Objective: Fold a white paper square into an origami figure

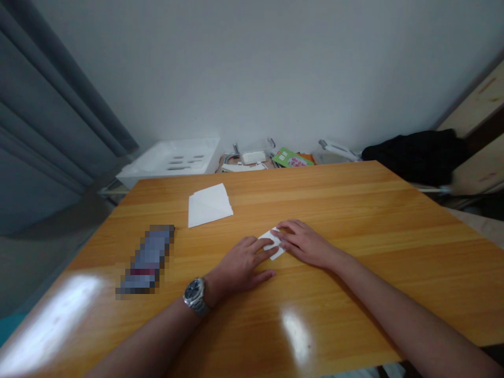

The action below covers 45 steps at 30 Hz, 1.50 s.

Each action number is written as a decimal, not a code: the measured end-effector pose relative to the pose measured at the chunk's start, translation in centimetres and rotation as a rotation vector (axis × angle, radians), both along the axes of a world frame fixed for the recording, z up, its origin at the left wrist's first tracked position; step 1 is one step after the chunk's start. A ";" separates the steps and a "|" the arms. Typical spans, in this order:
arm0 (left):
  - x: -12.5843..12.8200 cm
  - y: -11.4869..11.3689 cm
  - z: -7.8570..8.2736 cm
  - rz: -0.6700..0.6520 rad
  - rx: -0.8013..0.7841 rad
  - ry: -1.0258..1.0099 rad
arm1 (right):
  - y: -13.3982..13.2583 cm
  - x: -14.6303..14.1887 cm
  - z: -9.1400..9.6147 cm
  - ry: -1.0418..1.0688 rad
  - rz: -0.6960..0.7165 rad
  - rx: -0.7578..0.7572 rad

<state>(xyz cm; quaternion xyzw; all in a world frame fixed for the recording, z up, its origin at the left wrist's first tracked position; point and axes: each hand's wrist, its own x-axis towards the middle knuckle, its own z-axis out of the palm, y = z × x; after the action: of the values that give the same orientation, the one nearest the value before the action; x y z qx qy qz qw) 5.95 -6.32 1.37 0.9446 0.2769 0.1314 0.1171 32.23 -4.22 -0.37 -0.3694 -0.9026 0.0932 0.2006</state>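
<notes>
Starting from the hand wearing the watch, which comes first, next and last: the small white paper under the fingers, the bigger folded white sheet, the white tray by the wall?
From the left hand:
1. Small white paper, under its fingertips.
2. Folded white sheet, farther back on the table, slightly left.
3. White tray, beyond the table's far edge, by the wall.

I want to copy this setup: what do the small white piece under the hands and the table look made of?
White piece: likely thin paper, matte, pressed flat with a crease. Table: looks like wood or wood veneer, glossy; grain lines and lamp glare show.

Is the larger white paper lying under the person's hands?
No, the larger white paper lies apart; both hands press only the small folded paper.
</notes>
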 end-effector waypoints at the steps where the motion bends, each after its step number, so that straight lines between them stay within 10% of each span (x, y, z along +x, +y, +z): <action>1: 0.0 0.0 -0.1 -0.009 0.000 -0.009 | 0.0 0.0 -0.1 0.001 -0.001 -0.004; 45: 0.6 -0.4 -0.1 0.010 0.020 0.109 | 0.7 0.7 -0.2 0.020 -0.042 -0.023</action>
<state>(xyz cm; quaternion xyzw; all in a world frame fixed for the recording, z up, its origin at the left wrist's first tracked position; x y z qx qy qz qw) 6.53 -6.72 1.26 0.9501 0.2862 0.0833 0.0919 32.94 -3.56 -0.56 -0.3894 -0.8916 0.1028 0.2072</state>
